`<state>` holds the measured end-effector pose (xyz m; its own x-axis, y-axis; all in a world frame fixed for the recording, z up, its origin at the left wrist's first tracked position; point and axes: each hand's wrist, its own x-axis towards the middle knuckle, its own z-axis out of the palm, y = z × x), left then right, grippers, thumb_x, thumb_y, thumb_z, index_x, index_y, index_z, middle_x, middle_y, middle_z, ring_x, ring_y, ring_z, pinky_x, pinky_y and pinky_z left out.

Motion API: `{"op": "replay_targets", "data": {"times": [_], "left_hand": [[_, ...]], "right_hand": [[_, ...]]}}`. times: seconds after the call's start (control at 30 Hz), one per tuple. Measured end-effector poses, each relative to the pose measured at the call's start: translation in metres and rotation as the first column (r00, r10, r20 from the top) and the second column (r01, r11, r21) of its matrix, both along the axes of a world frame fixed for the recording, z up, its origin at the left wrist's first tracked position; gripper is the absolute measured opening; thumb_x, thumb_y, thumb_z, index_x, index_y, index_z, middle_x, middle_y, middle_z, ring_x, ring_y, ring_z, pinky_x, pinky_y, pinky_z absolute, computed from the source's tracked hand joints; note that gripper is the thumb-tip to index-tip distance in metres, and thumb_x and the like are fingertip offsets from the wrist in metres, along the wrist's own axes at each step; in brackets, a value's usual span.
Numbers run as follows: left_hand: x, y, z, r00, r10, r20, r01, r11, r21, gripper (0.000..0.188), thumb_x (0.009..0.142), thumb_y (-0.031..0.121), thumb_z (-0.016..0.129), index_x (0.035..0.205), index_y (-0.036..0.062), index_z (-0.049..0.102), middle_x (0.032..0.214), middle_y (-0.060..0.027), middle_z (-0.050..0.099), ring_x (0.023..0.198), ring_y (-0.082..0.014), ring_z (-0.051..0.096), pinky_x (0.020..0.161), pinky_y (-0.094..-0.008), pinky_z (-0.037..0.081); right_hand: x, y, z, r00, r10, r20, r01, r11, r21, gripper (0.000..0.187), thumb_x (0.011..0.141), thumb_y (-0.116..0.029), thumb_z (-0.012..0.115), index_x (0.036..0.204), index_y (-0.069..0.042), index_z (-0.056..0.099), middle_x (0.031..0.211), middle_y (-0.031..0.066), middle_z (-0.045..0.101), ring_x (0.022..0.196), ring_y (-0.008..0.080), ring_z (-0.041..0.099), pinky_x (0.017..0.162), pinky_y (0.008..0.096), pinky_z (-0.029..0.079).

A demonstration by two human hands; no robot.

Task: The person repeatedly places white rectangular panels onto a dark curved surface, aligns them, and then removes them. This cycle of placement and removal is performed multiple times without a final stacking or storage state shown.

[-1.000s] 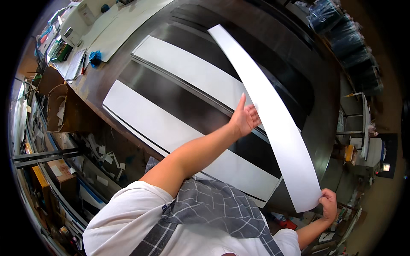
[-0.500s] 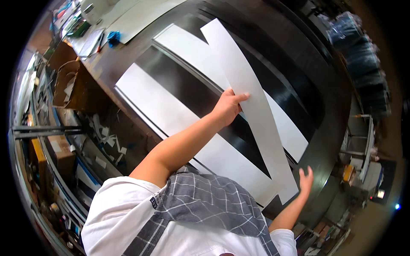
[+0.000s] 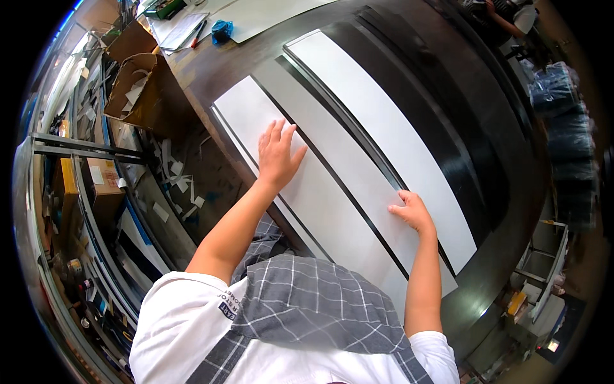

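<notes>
Three long white strips or stacks of strips lie slantwise side by side on the dark table. My left hand rests flat on the left strip stack, open with its fingers spread. The middle strip, slightly greyer, lies between the other two. At its right edge my right hand is closed, thumb on top and the other fingers bent at the edge; their tips are partly hidden. The right strip stack lies just beyond that hand, a dark gap between them.
Glossy black sheets lie to the right on the table. An open cardboard box with scraps stands at left, beside shelving. Papers and a blue crumpled thing are at the far edge. Wrapped bundles are stacked at right.
The strip that my left hand held up aslant now lies between the other two. My left hand has let go and moved left; my right hand has come in to the strip's edge.
</notes>
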<state>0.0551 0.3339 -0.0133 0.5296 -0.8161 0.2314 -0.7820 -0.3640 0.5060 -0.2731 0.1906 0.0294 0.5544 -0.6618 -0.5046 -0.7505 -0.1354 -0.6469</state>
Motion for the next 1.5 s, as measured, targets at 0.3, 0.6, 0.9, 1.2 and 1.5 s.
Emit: {"op": "replay_targets", "data": {"times": [0.3,0.6,0.9,1.2,1.5], "left_hand": [[0.012,0.026,-0.012,0.989,-0.097,0.111,0.057,0.945,0.324,0.069,0.092,0.050,0.049,0.148,0.0144,0.031,0.158,-0.0091,0.020,0.147,-0.0246,0.014,0.119,-0.0451,0.010],[0.010,0.028,-0.016,0.988,-0.095,0.118,0.054,0.949,0.310,0.070,0.092,0.050,0.049,0.149,0.0148,0.029,0.158,-0.0092,0.019,0.147,-0.0244,0.013,0.119,-0.0449,0.008],[0.010,0.027,-0.016,0.986,-0.095,0.134,0.047,0.945,0.322,0.071,0.092,0.051,0.048,0.149,0.0138,0.029,0.158,-0.0096,0.019,0.147,-0.0244,0.012,0.119,-0.0451,0.008],[0.015,0.021,-0.007,0.989,-0.086,0.120,0.050,0.961,0.272,0.067,0.090,0.042,0.055,0.147,0.0126,0.033,0.153,-0.0101,0.030,0.140,-0.0281,0.027,0.114,-0.0446,0.019],[0.071,-0.013,-0.018,0.966,-0.149,0.210,0.123,0.984,0.131,0.041,0.091,0.016,0.053,0.131,0.0162,0.055,0.140,-0.0037,0.048,0.114,-0.0282,0.048,0.101,-0.0418,0.037]], "right_hand": [[0.022,0.024,0.004,0.998,0.024,0.055,-0.024,1.000,-0.003,0.036,0.076,-0.018,0.068,0.070,0.002,0.039,0.063,0.0081,0.034,0.060,0.0146,0.035,0.054,0.0343,0.034],[0.033,0.023,-0.013,0.997,0.027,0.078,-0.024,0.999,-0.042,0.039,0.076,-0.018,0.068,0.068,0.002,0.035,0.062,0.0085,0.029,0.060,0.0151,0.031,0.052,0.0353,0.032],[0.028,0.022,-0.030,0.991,-0.004,0.133,0.003,1.000,0.009,0.039,0.077,-0.017,0.068,0.067,0.001,0.035,0.060,0.0069,0.032,0.059,0.0142,0.032,0.052,0.0350,0.033],[0.030,0.022,-0.020,0.995,-0.018,0.102,0.014,0.999,0.048,0.032,0.076,-0.017,0.068,0.069,0.002,0.044,0.060,0.0070,0.040,0.059,0.0135,0.038,0.053,0.0339,0.036],[0.031,0.021,-0.021,0.991,-0.005,0.133,0.003,1.000,0.015,0.028,0.074,-0.018,0.069,0.072,0.005,0.053,0.064,0.0121,0.052,0.060,0.0183,0.049,0.056,0.0358,0.040]]}}
